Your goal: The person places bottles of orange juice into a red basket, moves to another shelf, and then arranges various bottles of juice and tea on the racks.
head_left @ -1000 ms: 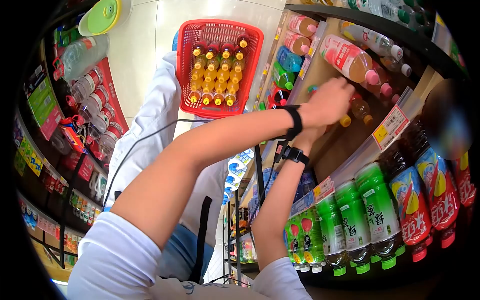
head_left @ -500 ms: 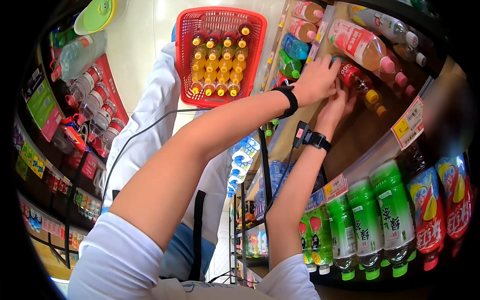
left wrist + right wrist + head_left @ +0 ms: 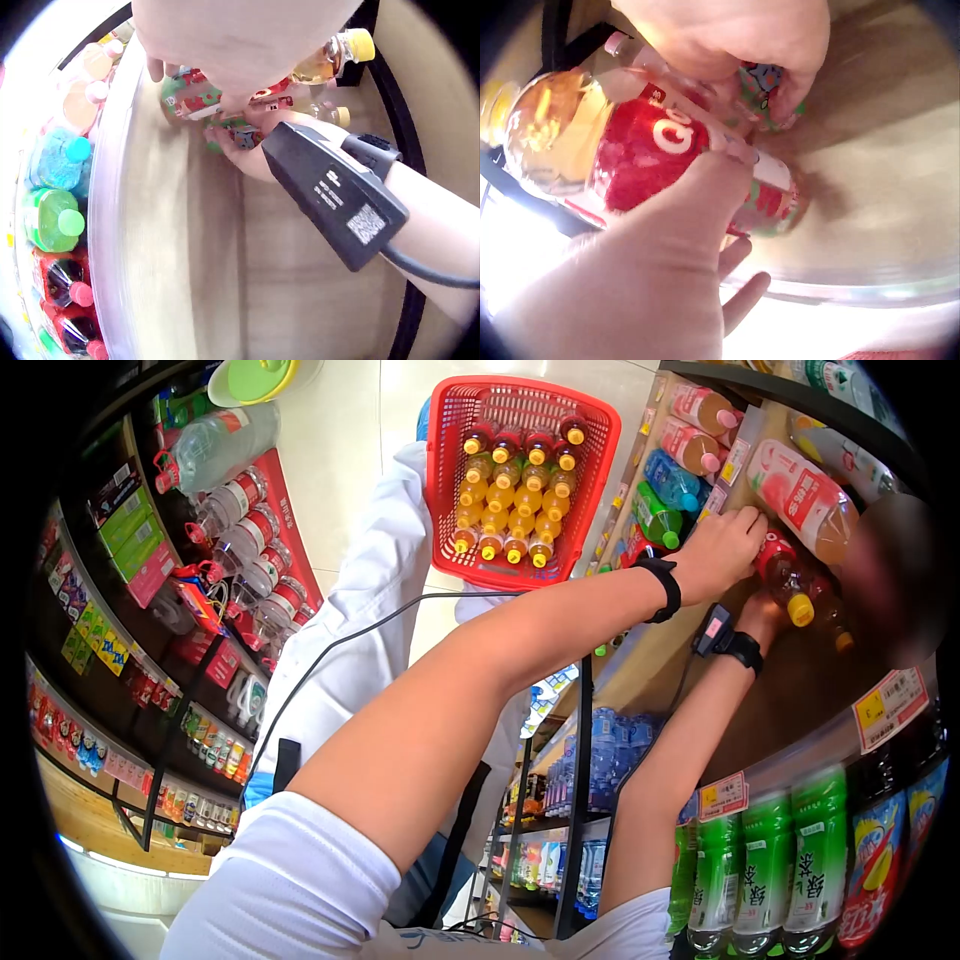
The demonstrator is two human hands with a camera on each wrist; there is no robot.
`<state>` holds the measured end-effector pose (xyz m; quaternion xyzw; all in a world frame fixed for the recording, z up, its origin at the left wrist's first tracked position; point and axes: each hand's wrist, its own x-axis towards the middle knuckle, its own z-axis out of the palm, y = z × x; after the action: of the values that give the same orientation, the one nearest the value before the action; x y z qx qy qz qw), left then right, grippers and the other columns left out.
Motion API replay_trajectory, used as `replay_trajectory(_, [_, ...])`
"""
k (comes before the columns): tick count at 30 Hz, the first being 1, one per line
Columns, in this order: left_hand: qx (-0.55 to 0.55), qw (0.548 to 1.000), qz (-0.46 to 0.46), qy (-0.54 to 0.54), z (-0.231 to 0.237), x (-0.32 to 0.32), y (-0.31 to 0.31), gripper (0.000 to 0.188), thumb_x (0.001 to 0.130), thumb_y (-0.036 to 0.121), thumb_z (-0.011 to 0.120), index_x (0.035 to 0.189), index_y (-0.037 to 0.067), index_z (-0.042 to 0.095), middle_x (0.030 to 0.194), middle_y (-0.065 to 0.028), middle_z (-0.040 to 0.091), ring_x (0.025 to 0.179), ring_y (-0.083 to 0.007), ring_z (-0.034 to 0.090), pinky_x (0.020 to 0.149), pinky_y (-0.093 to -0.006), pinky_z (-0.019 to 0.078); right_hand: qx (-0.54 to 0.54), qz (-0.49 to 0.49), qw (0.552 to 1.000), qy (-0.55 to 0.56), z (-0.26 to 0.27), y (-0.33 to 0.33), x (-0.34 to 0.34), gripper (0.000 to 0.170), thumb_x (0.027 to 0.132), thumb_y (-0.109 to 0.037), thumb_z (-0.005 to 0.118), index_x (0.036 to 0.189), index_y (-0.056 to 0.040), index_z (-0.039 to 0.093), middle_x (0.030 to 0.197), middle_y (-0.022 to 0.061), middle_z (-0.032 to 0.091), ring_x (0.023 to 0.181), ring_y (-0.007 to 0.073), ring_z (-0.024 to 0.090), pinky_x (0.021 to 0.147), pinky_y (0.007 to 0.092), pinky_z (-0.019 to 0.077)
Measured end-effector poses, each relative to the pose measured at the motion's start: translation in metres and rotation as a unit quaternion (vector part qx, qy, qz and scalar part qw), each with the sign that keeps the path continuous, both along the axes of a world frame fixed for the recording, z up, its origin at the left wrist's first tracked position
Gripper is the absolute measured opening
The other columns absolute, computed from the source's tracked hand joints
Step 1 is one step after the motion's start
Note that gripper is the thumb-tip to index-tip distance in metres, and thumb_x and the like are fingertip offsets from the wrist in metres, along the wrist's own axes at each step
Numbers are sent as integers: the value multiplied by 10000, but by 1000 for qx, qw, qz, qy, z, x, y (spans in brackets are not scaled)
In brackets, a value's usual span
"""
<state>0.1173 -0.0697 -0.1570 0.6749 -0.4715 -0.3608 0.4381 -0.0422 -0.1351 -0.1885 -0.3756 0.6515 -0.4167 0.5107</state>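
My left hand (image 3: 722, 550) grips a juice bottle with a red label and yellow cap (image 3: 785, 575) near its base, on the shelf at the right. In the right wrist view, the left thumb lies over the bottle's label (image 3: 649, 154) while two fingertips (image 3: 744, 300) show below. Beside it, my right hand (image 3: 765, 618) is partly covered by the bottle in the head view. Seen from the right wrist, that hand (image 3: 742, 37) holds a second juice bottle (image 3: 765, 79), its label bearing a blue cartoon figure. This second bottle's yellow cap (image 3: 343, 116) points away from both hands.
A red basket (image 3: 606, 470) with rows of yellow-capped juice bottles stands on the floor. Large peach-coloured drink bottles (image 3: 805, 495) lie beyond my hands. Green tea bottles (image 3: 765, 860) line the nearer shelf, below a price tag (image 3: 890, 710). A cable (image 3: 365, 620) crosses my lap.
The head view has swung, shifting everything rightward. The red-label bottle, mostly covered one second ago, has come into sight and moved nearer me. My right hand now shows partly beneath it.
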Motion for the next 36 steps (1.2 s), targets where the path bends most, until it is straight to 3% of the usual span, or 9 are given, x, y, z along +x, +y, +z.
replay_trajectory(5, [8, 1000, 14, -11, -5, -5, -10, 539, 649, 107, 805, 1098, -23, 536, 1069, -184, 562, 1008, -378, 582, 844, -444, 496, -30, -41, 998, -48, 8, -28, 7, 395, 965, -280, 525, 1280, -41, 543, 1217, 118, 612, 1051, 262, 622, 884, 390, 550])
replay_trajectory(15, [1, 999, 31, -16, -3, -5, -13, 566, 659, 124, 818, 1133, -8, 537, 1104, -162, 524, 1042, -359, 535, 824, -451, 505, -65, 31, 997, -20, 15, 0, 9, 397, 927, -111, 560, 1318, -61, 511, 1290, 133, 578, 1135, 242, 588, 942, 362, 517])
replay_trajectory(18, [17, 999, 51, -5, -1, -3, -13, 575, 646, 127, 825, 1124, -3, 533, 1094, -162, 521, 1044, -361, 539, 817, -453, 508, 7, -102, 994, -23, 26, 24, 30, 368, 906, -73, 558, 1271, -35, 531, 1210, 153, 617, 1031, 227, 624, 867, 300, 524])
replay_trajectory(20, [15, 999, 50, -13, 0, -3, -12, 540, 639, 135, 820, 1079, -9, 542, 1081, -168, 521, 1031, -359, 537, 829, -439, 499, 42, -153, 979, 126, 37, 59, 41, 317, 903, -60, 541, 1218, -18, 549, 1103, 138, 648, 929, 210, 638, 822, 274, 512])
replay_trajectory(25, [23, 997, 59, -32, 0, 3, -16, 541, 608, 123, 825, 1049, 2, 537, 1083, -192, 503, 1024, -362, 526, 872, -431, 455, -33, 47, 989, 139, 35, 147, 85, 242, 910, -58, 572, 1140, 17, 585, 1053, 94, 655, 958, 166, 616, 837, 305, 505])
replay_trajectory(29, [34, 998, 57, -7, 10, 36, 8, 524, 664, 122, 805, 1079, -12, 513, 1098, -214, 485, 1030, -378, 534, 858, -442, 477, -108, 259, 903, 325, -18, 179, 104, 283, 907, -110, 611, 1169, -6, 588, 1065, 95, 666, 973, 224, 643, 873, 373, 508])
replay_trajectory(33, [139, 989, 45, 34, -2, 100, 54, 320, 811, 160, 652, 1045, -29, 543, 1086, -215, 528, 1006, -382, 557, 841, -465, 490, -120, 446, 640, 614, -62, 175, 158, 346, 915, -197, 637, 1227, -55, 591, 1092, 105, 667, 1027, 279, 637, 890, 411, 497])
replay_trajectory(35, [142, 989, 28, -4, -40, 141, 91, 264, 833, 164, 621, 1011, -24, 573, 1033, -222, 555, 996, -397, 564, 841, -468, 492, -49, 452, 748, 484, -109, 156, 180, 365, 910, -235, 650, 1233, -73, 600, 1051, 136, 654, 1023, 315, 620, 881, 426, 488])
replay_trajectory(36, [150, 988, -12, -32, -57, 168, 111, 246, 841, 166, 610, 998, -22, 585, 1013, -232, 564, 989, -408, 567, 845, -469, 492, 20, 386, 884, 263, -132, 141, 195, 369, 903, -252, 657, 1224, -78, 607, 1004, 165, 642, 1006, 337, 606, 868, 430, 482])
